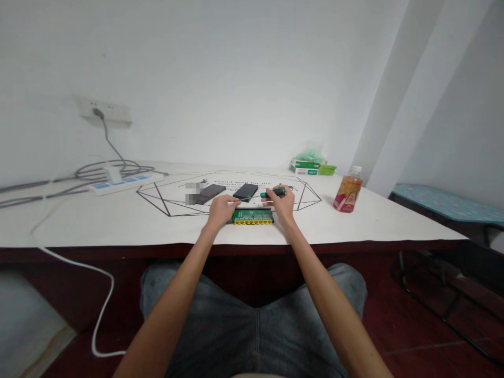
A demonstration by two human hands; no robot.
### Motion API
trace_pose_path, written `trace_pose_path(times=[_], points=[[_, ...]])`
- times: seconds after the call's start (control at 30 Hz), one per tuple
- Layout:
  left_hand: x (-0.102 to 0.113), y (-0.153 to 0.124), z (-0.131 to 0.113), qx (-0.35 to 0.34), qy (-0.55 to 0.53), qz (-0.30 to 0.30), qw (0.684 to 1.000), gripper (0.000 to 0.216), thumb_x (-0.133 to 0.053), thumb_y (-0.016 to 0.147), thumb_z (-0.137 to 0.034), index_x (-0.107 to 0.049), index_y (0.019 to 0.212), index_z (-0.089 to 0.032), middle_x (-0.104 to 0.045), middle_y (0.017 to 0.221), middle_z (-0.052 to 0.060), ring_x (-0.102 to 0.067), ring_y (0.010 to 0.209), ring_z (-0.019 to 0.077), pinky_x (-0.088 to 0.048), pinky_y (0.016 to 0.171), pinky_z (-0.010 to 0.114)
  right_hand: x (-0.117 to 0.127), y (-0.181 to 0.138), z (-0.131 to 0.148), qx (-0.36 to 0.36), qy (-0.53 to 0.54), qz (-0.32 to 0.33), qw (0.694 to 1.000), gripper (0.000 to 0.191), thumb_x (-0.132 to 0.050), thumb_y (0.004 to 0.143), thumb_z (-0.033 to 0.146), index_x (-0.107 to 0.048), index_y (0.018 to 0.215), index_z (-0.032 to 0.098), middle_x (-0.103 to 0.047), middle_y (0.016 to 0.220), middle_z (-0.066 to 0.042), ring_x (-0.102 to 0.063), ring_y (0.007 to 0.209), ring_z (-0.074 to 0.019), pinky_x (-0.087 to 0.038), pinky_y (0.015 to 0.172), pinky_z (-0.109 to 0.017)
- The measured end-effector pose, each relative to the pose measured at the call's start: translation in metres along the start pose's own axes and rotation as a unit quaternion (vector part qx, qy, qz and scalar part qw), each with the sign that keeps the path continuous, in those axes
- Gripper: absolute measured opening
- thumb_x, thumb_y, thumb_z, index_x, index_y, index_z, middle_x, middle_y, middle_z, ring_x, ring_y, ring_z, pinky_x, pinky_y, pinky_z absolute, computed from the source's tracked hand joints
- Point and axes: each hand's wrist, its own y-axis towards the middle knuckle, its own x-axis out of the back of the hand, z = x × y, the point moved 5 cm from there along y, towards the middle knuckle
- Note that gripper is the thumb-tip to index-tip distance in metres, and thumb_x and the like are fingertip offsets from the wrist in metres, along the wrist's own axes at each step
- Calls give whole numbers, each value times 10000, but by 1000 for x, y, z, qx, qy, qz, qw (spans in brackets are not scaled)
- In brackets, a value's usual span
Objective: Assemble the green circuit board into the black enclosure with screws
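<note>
My right hand (282, 200) is closed around a screwdriver (273, 193) with a green and black handle. The shaft lies nearly level and points left. At its tip, the fingers of my left hand (221, 210) are pinched together; anything small between them is too tiny to make out. Just below and between both hands, a green circuit board (253, 216) with a row of yellow ports along its front edge lies near the table's front edge. Behind the hands are a black phone-like slab (245, 192) and another dark flat slab (211, 193).
A bottle of reddish drink (348, 190) stands on the white table (378, 220) at right. Green boxes (311, 167) with a plastic bag sit at the back. To the left lie a power strip (122, 184) and coiled grey cables (106, 169). A white cable (106, 304) hangs off the front.
</note>
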Motion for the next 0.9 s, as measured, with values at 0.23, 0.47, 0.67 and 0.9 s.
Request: trace_pose_path(times=[0.23, 0.47, 0.67, 0.9], points=[[-4, 0, 4, -7, 8, -6, 1000, 189, -637, 843, -299, -793, 884, -201, -772, 1013, 71, -687, 997, 258, -507, 927, 367, 0, -2, 2, 1, -2, 8, 1000, 417, -793, 669, 403, -490, 878, 209, -618, 637, 50, -700, 542, -190, -578, 472, -275], [-7, -1, 3, -30, 18, -1, 999, 197, -601, 861, -283, -781, 896, -211, -767, 1016, 60, -680, 996, 243, -504, 925, 354, -1, -2, 3, 2, -10, 9, 1000, 414, -785, 672, 402, -481, 877, 211, -613, 630, 52, -694, 533, -185, -576, 472, -273], [-7, -5, -8, -93, 76, 27, 992, 256, -514, 902, -240, -763, 940, -193, -748, 1038, 73, -667, 973, 241, -493, 880, 353, -1, 0, 3, 32, -51, 21, 998, 398, -756, 701, 426, -483, 900, 216, -607, 645, 57, -692, 537, -180, -576, 461, -270], [-5, -9, -18, -129, 65, 41, 989, 300, -485, 926, -283, -744, 1048, -194, -727, 1088, 87, -662, 989, 238, -490, 896, 358, 1, -1, 6, 74, -75, 21, 994, 510, -731, 730, 451, -439, 1089, 237, -610, 665, 74, -665, 504, -156, -554, 454, -253]])
